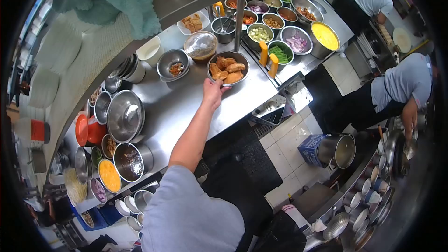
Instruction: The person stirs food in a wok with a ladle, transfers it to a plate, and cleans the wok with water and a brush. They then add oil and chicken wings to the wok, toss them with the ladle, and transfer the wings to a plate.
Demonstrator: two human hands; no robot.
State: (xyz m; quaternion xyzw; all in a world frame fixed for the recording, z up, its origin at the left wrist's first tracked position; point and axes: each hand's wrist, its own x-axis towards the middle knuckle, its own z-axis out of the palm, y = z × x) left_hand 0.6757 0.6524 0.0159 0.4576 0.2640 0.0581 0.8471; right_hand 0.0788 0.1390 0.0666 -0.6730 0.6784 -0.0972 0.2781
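Left hand (213, 95) is holding a bowl (242, 59) of fried pieces (227, 70) at the worktop (184, 112), grip pinched on its rim; moving it calls for keeping level. Right hand unseen.

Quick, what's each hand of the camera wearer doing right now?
Left hand: closed on the edge of a bowl.
Right hand: out of view, can't tell.
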